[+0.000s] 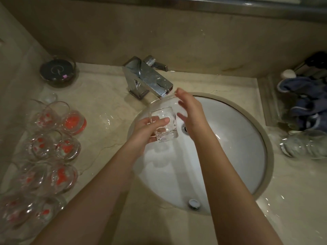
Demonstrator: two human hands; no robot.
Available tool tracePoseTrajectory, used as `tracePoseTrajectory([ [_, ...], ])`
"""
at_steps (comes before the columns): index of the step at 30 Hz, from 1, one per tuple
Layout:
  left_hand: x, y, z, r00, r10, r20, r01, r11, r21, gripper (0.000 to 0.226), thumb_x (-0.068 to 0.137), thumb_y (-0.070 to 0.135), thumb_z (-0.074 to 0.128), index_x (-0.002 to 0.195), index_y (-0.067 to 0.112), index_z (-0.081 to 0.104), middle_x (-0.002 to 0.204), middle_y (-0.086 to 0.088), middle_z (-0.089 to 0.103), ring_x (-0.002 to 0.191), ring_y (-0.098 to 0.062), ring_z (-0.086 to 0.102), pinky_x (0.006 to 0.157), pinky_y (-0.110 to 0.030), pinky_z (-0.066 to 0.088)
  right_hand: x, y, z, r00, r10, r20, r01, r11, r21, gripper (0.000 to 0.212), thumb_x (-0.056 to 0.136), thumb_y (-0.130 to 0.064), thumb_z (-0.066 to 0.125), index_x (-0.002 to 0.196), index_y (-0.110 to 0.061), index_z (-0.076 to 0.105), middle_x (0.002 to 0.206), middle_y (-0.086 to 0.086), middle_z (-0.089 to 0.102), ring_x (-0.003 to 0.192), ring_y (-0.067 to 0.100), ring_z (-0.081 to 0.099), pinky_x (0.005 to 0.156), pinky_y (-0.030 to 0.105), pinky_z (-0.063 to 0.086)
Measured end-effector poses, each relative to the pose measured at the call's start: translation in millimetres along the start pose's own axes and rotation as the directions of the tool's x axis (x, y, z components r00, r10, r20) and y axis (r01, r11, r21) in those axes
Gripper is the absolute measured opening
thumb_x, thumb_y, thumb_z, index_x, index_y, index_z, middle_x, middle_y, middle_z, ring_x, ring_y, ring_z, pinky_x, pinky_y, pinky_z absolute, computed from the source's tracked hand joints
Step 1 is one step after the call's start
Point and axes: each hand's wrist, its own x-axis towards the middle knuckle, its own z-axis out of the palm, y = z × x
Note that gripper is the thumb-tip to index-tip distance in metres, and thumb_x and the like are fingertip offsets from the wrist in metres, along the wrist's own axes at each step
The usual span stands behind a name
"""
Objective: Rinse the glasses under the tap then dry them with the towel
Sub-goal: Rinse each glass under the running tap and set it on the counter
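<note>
My left hand grips a clear tumbler glass over the white sink basin, just below the chrome tap's spout. My right hand hovers open beside the glass, fingers spread, its tips close to the spout. Several clear glasses with red-orange marks stand on the counter to the left. A dark blue towel lies crumpled at the far right. Clear glasses lie on the counter below the towel.
A dark round dish stands at the back left of the beige stone counter. The tap's lever points right. The basin's drain and overflow fitting are visible. A small white object sits above the towel.
</note>
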Motion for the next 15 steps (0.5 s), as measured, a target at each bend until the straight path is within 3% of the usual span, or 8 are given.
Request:
tracePoseTrajectory([
  [4, -8.0, -1.2, 4.8, 0.998, -0.054, -0.015, 0.053, 0.998, -0.029, 0.016, 0.082, 0.03, 0.075, 0.088, 0.017, 0.069, 0.087, -0.004, 0.074, 0.075, -0.021, 0.072, 0.071, -0.033, 0.058, -20.8, 29.8, -21.2, 0.96, 0.26, 0.102, -0.258, 0.966, -0.029, 0.036, 0.09, -0.042, 0.063, 0.119, -0.02, 0.062, 0.117, -0.001, 0.065, 0.103, 0.02, 0.064, 0.084, 0.031, 0.052],
  [7, -11.8, 0.7, 8.1, 0.956, -0.264, 0.126, 0.265, 0.964, 0.009, 0.032, 0.085, 0.044, 0.068, 0.092, 0.012, 0.068, 0.08, -0.002, 0.073, 0.069, -0.018, 0.073, 0.064, -0.033, 0.061, -30.1, 35.9, -25.7, 0.911, 0.383, 0.154, -0.369, 0.923, -0.112, 0.044, 0.086, -0.049, 0.066, 0.107, -0.011, 0.065, 0.102, 0.009, 0.069, 0.089, 0.023, 0.07, 0.078, 0.033, 0.059],
  [10, -11.7, -2.2, 8.4, 0.862, -0.473, 0.184, 0.481, 0.877, 0.0, 0.056, 0.082, 0.049, 0.07, 0.112, 0.003, 0.063, 0.092, -0.015, 0.074, 0.075, -0.026, 0.074, 0.067, -0.037, 0.062, -35.3, 32.6, -27.0, 0.852, 0.513, 0.099, -0.489, 0.85, -0.199, 0.057, 0.083, -0.056, 0.068, 0.108, -0.005, 0.061, 0.096, 0.012, 0.066, 0.076, 0.02, 0.068, 0.063, 0.027, 0.059],
  [13, -15.9, -8.8, 10.4, 0.824, -0.531, 0.197, 0.544, 0.839, -0.015, 0.059, 0.08, 0.049, 0.07, 0.113, 0.001, 0.063, 0.093, -0.018, 0.073, 0.074, -0.029, 0.074, 0.057, -0.035, 0.06, -42.0, 29.3, -30.0, 0.819, 0.569, 0.075, -0.536, 0.806, -0.252, 0.045, 0.087, -0.052, 0.065, 0.09, -0.006, 0.061, 0.076, 0.008, 0.065, 0.06, 0.015, 0.066, 0.054, 0.022, 0.057],
  [15, -17.5, -13.8, 11.4, 0.811, -0.541, 0.22, 0.558, 0.83, -0.015, 0.063, 0.078, 0.05, 0.071, 0.117, 0.001, 0.063, 0.1, -0.019, 0.072, 0.079, -0.029, 0.074, 0.058, -0.034, 0.06, -48.5, 28.0, -32.4, 0.82, 0.566, 0.08, -0.54, 0.813, -0.216, 0.043, 0.088, -0.047, 0.066, 0.09, -0.005, 0.062, 0.072, 0.01, 0.066, 0.051, 0.014, 0.066, 0.046, 0.022, 0.054],
])
